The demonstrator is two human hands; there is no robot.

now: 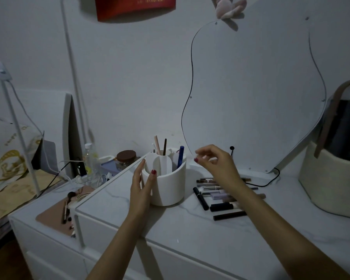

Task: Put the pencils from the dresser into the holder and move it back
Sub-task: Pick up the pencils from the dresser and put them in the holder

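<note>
A white round holder [169, 186] stands on the white dresser top [190, 229], with a pink stick, a brown pencil and a blue pen upright inside it. My left hand [142, 186] rests flat against the holder's left side, fingers straight, thumb on the rim. My right hand [214, 160] hovers just right of the holder with loosely curled fingers and nothing in it. Several pencils and makeup sticks [220, 197] lie in a loose row on the dresser under my right wrist.
A wavy-edged mirror [255, 93] leans on the wall behind. A cream case with a dark window [335, 158] stands at the right. A lower shelf at the left holds brushes on a pink mat [57, 213], a brown-lidded jar [126, 158] and a bottle.
</note>
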